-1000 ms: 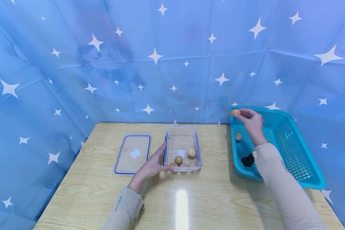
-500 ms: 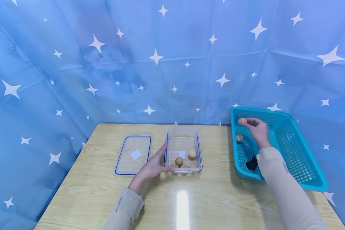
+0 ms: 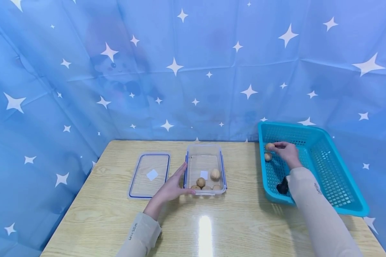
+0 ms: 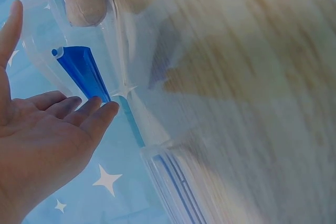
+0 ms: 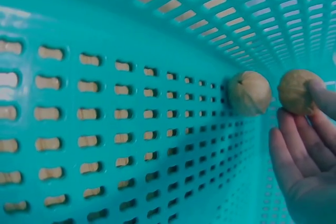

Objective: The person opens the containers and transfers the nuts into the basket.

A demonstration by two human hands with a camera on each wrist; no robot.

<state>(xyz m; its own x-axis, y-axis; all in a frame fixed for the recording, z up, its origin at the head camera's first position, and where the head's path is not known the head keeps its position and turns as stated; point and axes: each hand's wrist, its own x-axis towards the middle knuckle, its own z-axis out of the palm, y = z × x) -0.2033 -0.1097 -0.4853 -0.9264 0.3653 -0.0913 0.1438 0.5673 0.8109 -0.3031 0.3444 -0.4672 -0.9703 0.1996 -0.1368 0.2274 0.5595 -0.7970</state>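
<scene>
Walnut (image 3: 269, 146) lowered (right hand (image 3: 288, 154) pinching it).

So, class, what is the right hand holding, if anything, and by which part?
The right hand pinches a walnut-like ball by its palm-facing side, between thumb and fingertips.
</scene>
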